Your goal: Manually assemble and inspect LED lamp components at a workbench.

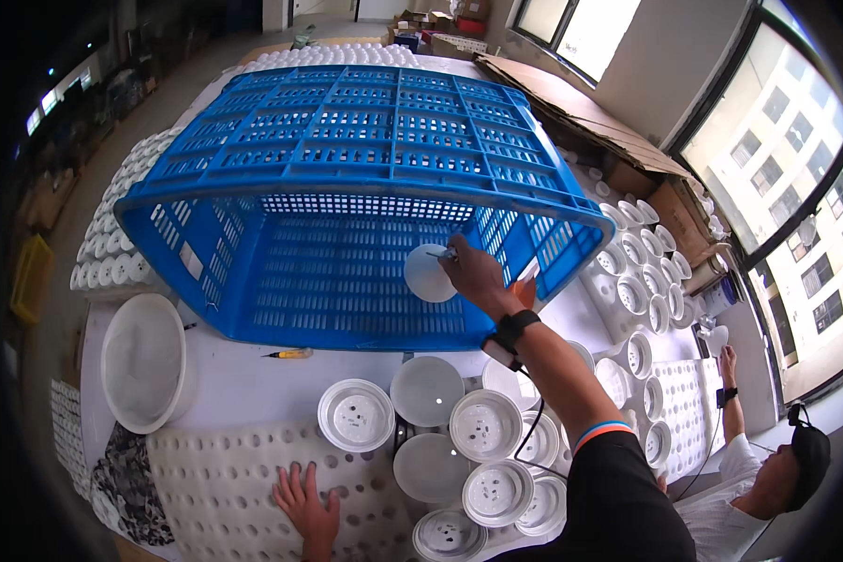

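Note:
My right hand (475, 278) reaches into the open side of a blue plastic crate (365, 169) lying on its side. Its fingers are closed at the edge of a round, whitish disc (428, 277), and a small thin piece shows at the fingertips, too small to name. My left hand (306, 510) lies with fingers spread on a pale foam sheet (215, 478) full of round holes. Close to it stand white round cups with holes in their bottoms (356, 415), and frosted round discs (427, 391) lie among them.
A yellow-handled screwdriver (288, 354) lies before the crate. At left stands a white round tub (143, 363) beside a dark patterned cloth (133, 482). Rows of white round parts (122, 229) line the table behind. On the right, another person (759, 496) holds a white piece.

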Demonstrator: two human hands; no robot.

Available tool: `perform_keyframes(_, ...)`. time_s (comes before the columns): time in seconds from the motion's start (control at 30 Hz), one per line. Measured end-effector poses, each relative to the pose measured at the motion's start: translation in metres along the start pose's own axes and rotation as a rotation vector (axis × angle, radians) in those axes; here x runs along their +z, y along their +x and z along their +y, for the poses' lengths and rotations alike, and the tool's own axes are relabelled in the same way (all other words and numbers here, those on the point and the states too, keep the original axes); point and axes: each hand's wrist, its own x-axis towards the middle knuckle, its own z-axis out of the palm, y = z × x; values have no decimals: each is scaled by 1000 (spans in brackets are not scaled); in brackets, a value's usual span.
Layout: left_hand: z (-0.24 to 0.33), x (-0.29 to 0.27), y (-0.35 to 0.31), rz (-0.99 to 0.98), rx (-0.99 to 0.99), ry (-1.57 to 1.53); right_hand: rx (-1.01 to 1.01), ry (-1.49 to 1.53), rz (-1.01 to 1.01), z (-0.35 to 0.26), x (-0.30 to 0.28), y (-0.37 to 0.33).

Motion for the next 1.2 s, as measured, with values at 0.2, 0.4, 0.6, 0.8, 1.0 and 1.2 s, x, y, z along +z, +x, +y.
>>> perform_keyframes(0.2,-13,16,-9,127,34,-113,318,1184,-289,-77,-86,-145)
perform_keyframes(0.4,29,-91,-46,-123,232,-1316,873,2036,-772,-128,-50,-329)
perform_keyframes(0.6,21,-138,-68,-330,263,-1560,960,2019,-1110,-183,10,-422)
perform_keyframes(0.8,-21,-147,-86,-546,50,-1756,791,1735,-1251,-212,35,-455)
perform_keyframes(1.0,-46,-147,-88,-941,-67,-2026,519,1247,-726,-199,32,-462)
perform_keyframes(1.2,-52,-157,-84,-908,-31,-1348,150,975,-398,-212,-22,-433)
